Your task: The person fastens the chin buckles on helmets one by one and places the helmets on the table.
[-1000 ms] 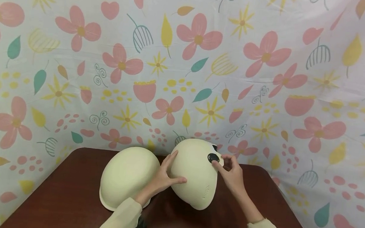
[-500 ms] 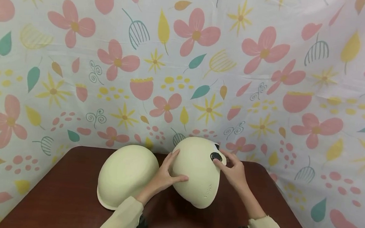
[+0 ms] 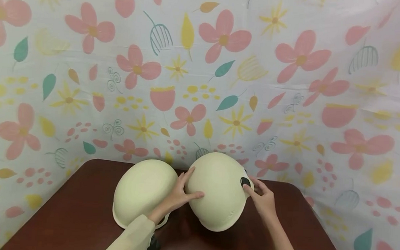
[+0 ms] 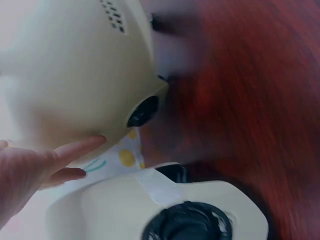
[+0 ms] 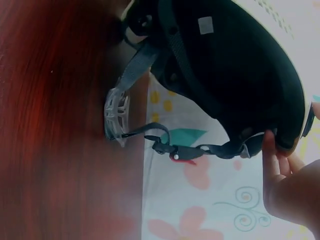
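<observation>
A cream helmet (image 3: pixel 216 194) is tilted above the table, held between both hands. My left hand (image 3: pixel 178 195) spreads over its left side, with straight fingers and thumb laid on the shell. At its right edge, my right hand (image 3: pixel 263 199) pinches the rim beside a round black piece (image 3: pixel 245 182). Fingertips of that hand reach inside the rim in the right wrist view, where the black lining (image 5: pixel 225 65), dark chin straps (image 5: pixel 185 150) and a clear latticed piece (image 5: pixel 117 115) show. To the left, a second cream helmet (image 3: pixel 145 190) rests dome up, partly behind my left forearm.
The dark red-brown table (image 3: pixel 73 216) lies beneath both helmets. Behind its far edge hangs a white cloth (image 3: pixel 203 64) printed with flowers. The second helmet stands close beside my left hand.
The held helmet has turned, its black round piece now lower and farther right, with my right hand following it. My left hand keeps its place on the shell. The head view has shifted slightly.
</observation>
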Demonstrator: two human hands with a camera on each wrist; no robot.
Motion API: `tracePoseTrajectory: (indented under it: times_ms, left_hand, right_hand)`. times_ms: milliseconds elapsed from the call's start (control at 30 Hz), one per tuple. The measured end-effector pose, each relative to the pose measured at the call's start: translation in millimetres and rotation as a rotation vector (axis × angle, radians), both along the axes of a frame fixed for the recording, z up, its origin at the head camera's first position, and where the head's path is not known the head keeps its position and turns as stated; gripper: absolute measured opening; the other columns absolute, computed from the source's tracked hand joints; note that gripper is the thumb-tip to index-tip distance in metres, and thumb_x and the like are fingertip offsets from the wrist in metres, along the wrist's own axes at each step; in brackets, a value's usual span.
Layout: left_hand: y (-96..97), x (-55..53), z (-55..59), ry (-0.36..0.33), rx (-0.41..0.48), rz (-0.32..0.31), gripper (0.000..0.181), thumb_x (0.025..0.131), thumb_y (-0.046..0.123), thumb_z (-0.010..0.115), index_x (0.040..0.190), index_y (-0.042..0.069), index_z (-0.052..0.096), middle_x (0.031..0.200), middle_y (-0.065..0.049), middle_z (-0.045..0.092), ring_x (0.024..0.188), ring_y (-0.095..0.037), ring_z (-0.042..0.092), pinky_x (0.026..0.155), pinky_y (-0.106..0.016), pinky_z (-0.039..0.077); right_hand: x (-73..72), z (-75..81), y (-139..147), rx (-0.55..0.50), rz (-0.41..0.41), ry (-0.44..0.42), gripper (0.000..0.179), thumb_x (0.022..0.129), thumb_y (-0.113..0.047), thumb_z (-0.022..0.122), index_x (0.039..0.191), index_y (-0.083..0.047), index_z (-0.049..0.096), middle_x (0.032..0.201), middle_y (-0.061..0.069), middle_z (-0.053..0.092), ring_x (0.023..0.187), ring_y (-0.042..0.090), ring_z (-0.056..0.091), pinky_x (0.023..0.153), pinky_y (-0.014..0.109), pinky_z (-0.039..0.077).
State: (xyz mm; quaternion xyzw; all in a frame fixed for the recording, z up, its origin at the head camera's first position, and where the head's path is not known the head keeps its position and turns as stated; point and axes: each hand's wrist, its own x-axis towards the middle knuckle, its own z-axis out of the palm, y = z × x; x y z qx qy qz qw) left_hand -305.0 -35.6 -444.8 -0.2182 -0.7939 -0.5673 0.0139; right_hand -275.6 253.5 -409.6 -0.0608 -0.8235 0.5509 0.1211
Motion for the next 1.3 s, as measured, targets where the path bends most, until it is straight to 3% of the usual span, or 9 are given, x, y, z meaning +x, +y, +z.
tracePoseTrajectory:
  times_ms: [167, 367, 467, 567, 633, 767, 867, 1067, 1300]
  left_hand:
    - [1.1, 0.3, -1.1, -0.029, -0.009, -0.029, 0.098, 0.083, 0.046, 0.075, 0.158, 0.024, 0.015, 0.164, -0.009, 0.017, 0.151, -0.035, 0.019, 0.116, -0.058, 0.028]
    - [1.2, 0.0, -0.9, -0.014, -0.012, -0.015, 0.098, 0.082, 0.044, 0.076, 0.158, 0.024, 0.017, 0.164, -0.007, 0.019, 0.151, -0.033, 0.020, 0.116, -0.057, 0.028]
    - [0.9, 0.7, -0.7, -0.017, -0.016, -0.011, 0.098, 0.082, 0.044, 0.076, 0.158, 0.025, 0.017, 0.163, -0.007, 0.018, 0.151, -0.033, 0.019, 0.116, -0.057, 0.028]
    - [1.0, 1.6, -0.5, -0.018, -0.014, -0.004, 0.098, 0.081, 0.044, 0.076, 0.157, 0.026, 0.017, 0.163, -0.008, 0.018, 0.151, -0.034, 0.019, 0.115, -0.058, 0.028]
    - [1.6, 3.0, -0.7, -0.020, -0.014, 0.000, 0.097, 0.082, 0.045, 0.076, 0.157, 0.027, 0.017, 0.163, -0.008, 0.018, 0.150, -0.033, 0.020, 0.115, -0.058, 0.029]
    - [2.8, 7.7, -2.7, -0.017, 0.012, 0.008, 0.090, 0.084, 0.040, 0.075, 0.156, 0.028, 0.023, 0.161, -0.009, 0.024, 0.147, -0.033, 0.026, 0.114, -0.058, 0.029]
    - [2.2, 12.2, -5.8, -0.020, 0.045, 0.010, 0.081, 0.087, 0.033, 0.073, 0.155, 0.027, 0.029, 0.160, -0.014, 0.025, 0.145, -0.036, 0.029, 0.112, -0.062, 0.028]
    - [3.8, 11.8, -9.7, -0.018, 0.065, 0.020, 0.070, 0.092, 0.030, 0.068, 0.153, 0.025, 0.035, 0.160, -0.018, 0.023, 0.147, -0.041, 0.024, 0.113, -0.065, 0.026]
    - [3.1, 7.4, -10.5, 0.017, 0.082, 0.023, 0.066, 0.093, 0.023, 0.067, 0.150, 0.011, 0.038, 0.155, -0.020, 0.032, 0.134, -0.041, 0.042, 0.106, -0.061, 0.038]
  right_hand:
    - [-2.5, -2.6, 3, -0.026, -0.002, 0.031, 0.053, 0.091, -0.033, 0.069, 0.137, -0.010, 0.056, 0.094, -0.015, 0.063, 0.083, -0.009, 0.056, 0.076, 0.012, 0.047]
    - [-2.1, -0.1, 5, 0.053, 0.048, 0.016, 0.053, 0.095, -0.033, 0.063, 0.141, -0.008, 0.051, 0.123, 0.010, 0.061, 0.089, -0.012, 0.049, 0.080, 0.012, 0.044]
    - [-2.3, 1.5, 6, 0.089, 0.076, 0.008, 0.054, 0.096, -0.034, 0.062, 0.141, -0.008, 0.050, 0.131, 0.014, 0.057, 0.091, -0.013, 0.048, 0.081, 0.012, 0.043]
    - [-3.7, 3.2, 6, 0.096, 0.091, 0.004, 0.056, 0.095, -0.036, 0.063, 0.142, -0.009, 0.049, 0.133, 0.015, 0.057, 0.096, 0.000, 0.054, 0.083, 0.017, 0.047]
    - [-3.7, 4.1, 5, 0.100, 0.091, -0.005, 0.061, 0.093, -0.038, 0.065, 0.143, -0.009, 0.047, 0.139, 0.016, 0.052, 0.109, 0.014, 0.056, 0.089, 0.025, 0.049]
    - [-1.8, 4.1, 2, 0.104, 0.105, -0.030, 0.071, 0.092, -0.041, 0.066, 0.147, -0.007, 0.039, 0.152, 0.020, 0.035, 0.137, 0.037, 0.038, 0.106, 0.048, 0.043]
    - [-2.2, 2.5, -1, 0.102, 0.118, -0.036, 0.075, 0.091, -0.042, 0.066, 0.149, -0.006, 0.035, 0.154, 0.022, 0.028, 0.141, 0.040, 0.032, 0.109, 0.053, 0.039]
    - [-5.9, 1.4, -2, 0.125, 0.150, 0.000, 0.072, 0.093, -0.040, 0.064, 0.152, -0.014, 0.033, 0.153, 0.021, 0.026, 0.140, 0.041, 0.033, 0.102, 0.054, 0.047]
    - [-7.6, 2.1, -3, 0.192, 0.202, 0.011, 0.067, 0.095, -0.038, 0.062, 0.152, -0.016, 0.035, 0.156, 0.023, 0.021, 0.143, 0.044, 0.022, 0.105, 0.064, 0.038]
